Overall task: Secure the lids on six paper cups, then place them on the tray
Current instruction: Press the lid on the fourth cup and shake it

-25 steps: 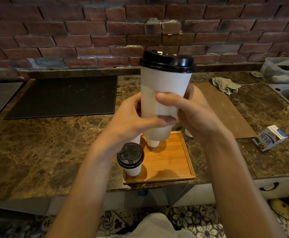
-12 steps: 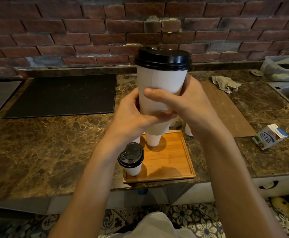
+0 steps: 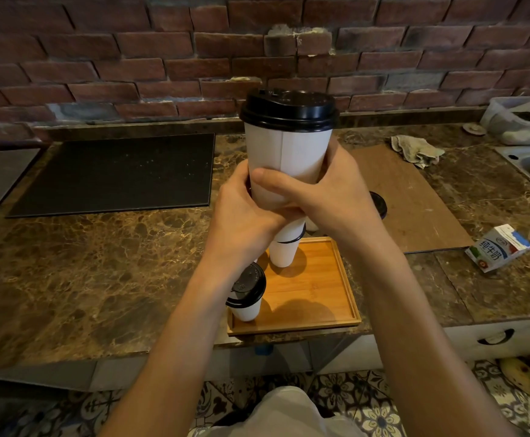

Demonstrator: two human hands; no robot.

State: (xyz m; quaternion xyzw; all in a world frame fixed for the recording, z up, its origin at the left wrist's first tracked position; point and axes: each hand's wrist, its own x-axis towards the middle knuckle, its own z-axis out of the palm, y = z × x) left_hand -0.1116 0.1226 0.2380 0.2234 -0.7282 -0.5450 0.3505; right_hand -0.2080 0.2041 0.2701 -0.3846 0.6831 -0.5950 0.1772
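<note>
Both bare forearms reach forward from the near edge and meet at the middle. The left hand wraps the lower part of the cup from the left, the right hand from the right, its thumb lying across the near side.

Both hands hold 1 tall white paper cup upright above the wooden tray, its black lid seated on the rim. The left hand and right hand wrap its lower half. The tray sits at the counter's front edge, carrying 2 lidded cups: 1 at its front-left corner, another near its back edge.
</note>
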